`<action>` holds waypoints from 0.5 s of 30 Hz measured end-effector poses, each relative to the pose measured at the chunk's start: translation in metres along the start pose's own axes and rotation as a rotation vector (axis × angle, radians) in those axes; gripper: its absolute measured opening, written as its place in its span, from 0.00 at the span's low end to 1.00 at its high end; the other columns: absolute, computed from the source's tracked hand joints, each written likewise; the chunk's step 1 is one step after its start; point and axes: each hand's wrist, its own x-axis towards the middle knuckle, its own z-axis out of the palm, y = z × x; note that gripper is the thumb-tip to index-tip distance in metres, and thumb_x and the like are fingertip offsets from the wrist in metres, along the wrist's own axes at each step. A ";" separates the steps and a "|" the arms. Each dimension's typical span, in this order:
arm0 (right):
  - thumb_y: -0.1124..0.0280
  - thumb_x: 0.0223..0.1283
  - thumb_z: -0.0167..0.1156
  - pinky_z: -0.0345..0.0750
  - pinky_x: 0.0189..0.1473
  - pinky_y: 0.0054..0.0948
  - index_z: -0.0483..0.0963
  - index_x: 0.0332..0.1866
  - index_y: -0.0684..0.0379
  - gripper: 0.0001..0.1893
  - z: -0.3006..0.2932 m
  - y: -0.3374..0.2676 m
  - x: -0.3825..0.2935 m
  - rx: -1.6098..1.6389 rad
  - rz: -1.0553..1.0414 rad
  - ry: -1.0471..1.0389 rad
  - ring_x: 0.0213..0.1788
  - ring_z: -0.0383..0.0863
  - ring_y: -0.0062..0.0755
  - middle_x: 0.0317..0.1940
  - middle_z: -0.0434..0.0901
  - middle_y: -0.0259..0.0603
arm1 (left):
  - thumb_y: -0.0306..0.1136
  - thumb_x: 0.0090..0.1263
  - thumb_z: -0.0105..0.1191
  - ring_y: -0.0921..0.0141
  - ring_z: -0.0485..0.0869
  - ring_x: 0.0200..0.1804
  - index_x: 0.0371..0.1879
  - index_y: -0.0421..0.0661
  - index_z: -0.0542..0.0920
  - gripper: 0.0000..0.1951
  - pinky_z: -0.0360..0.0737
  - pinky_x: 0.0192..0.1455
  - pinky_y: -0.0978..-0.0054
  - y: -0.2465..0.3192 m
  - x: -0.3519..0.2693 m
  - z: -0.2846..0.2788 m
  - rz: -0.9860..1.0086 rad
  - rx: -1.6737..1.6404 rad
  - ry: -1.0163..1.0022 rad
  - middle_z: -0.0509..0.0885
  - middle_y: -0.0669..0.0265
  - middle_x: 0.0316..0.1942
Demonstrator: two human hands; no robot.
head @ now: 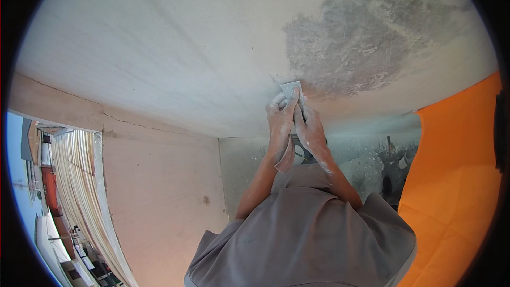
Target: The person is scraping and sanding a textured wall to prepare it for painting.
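Both hands are coated in pale dust and meet in front of the patched wall. My left hand (281, 113) pinches a small, flat, whitish-grey piece (291, 87), perhaps folded sandpaper, with the thumb lying over it. My right hand (310, 124) touches it from the right side, its fingers closed on the lower edge. A pinkish, flexible strip (285, 161) hangs down by the left wrist; whether it belongs to the same piece is hidden. Just beyond the piece, up and to the right, the plastered wall (179, 48) bears a rough, dark grey patch (346, 44).
An orange cloth (446, 175) hangs at the right. Behind the forearms are a white round container (298, 154) and a stained, flaking wall surface (358, 167). A cracked plaster wall (163, 175) stands left, beside an opening with corrugated sheets (75, 163).
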 end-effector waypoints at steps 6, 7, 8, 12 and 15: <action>0.63 0.78 0.54 0.77 0.40 0.48 0.78 0.42 0.72 0.18 -0.008 0.003 0.009 -0.081 0.027 -0.031 0.35 0.85 0.62 0.30 0.83 0.63 | 0.40 0.79 0.62 0.80 0.80 0.31 0.39 0.42 0.85 0.12 0.76 0.33 0.79 -0.001 -0.002 0.012 -0.014 -0.074 0.024 0.86 0.69 0.32; 0.63 0.78 0.54 0.77 0.40 0.48 0.78 0.42 0.72 0.18 -0.006 0.004 0.009 -0.082 0.024 -0.034 0.35 0.85 0.62 0.30 0.83 0.63 | 0.39 0.79 0.62 0.80 0.80 0.31 0.39 0.42 0.86 0.12 0.75 0.33 0.79 -0.001 -0.001 0.012 0.001 -0.062 0.019 0.86 0.69 0.32; 0.63 0.78 0.54 0.77 0.40 0.47 0.78 0.42 0.72 0.18 -0.005 0.005 0.008 -0.050 0.016 -0.020 0.35 0.85 0.61 0.29 0.83 0.62 | 0.39 0.79 0.62 0.80 0.80 0.31 0.39 0.42 0.86 0.12 0.75 0.33 0.79 -0.001 -0.001 0.011 0.005 -0.065 0.022 0.86 0.69 0.32; 0.62 0.78 0.55 0.77 0.40 0.46 0.79 0.41 0.71 0.18 0.007 0.007 0.007 0.067 0.031 0.003 0.34 0.85 0.59 0.30 0.83 0.61 | 0.38 0.78 0.64 0.80 0.82 0.34 0.43 0.39 0.88 0.12 0.77 0.36 0.80 0.004 0.001 0.005 0.068 0.055 0.038 0.89 0.66 0.34; 0.61 0.77 0.55 0.77 0.41 0.46 0.79 0.41 0.70 0.19 0.007 -0.008 0.015 0.084 0.123 -0.084 0.35 0.85 0.59 0.31 0.84 0.60 | 0.36 0.77 0.65 0.78 0.85 0.36 0.47 0.37 0.88 0.13 0.78 0.38 0.80 0.024 0.002 0.006 0.122 0.116 0.050 0.91 0.63 0.36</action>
